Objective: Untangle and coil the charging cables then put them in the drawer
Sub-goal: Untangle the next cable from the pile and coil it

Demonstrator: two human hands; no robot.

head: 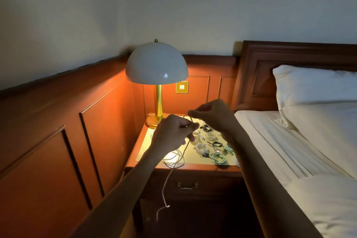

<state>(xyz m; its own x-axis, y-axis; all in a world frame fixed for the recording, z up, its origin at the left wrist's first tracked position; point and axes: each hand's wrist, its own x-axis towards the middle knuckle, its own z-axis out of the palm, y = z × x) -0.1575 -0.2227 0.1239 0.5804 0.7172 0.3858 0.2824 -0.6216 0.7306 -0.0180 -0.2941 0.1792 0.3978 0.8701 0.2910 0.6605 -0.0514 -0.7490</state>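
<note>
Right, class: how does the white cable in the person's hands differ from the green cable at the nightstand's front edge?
The white cable is loose and straggling; the green cable is wound into a coil. The white cable is pinched by the left hand and right hand and dangles past the nightstand front; the green cable lies untouched on top. Both are outside the shut drawer.

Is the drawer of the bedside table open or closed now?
Closed. The dark wooden drawer lies flush with the front of the wooden bedside table, its small metal handle facing out; no inside shows.
</note>
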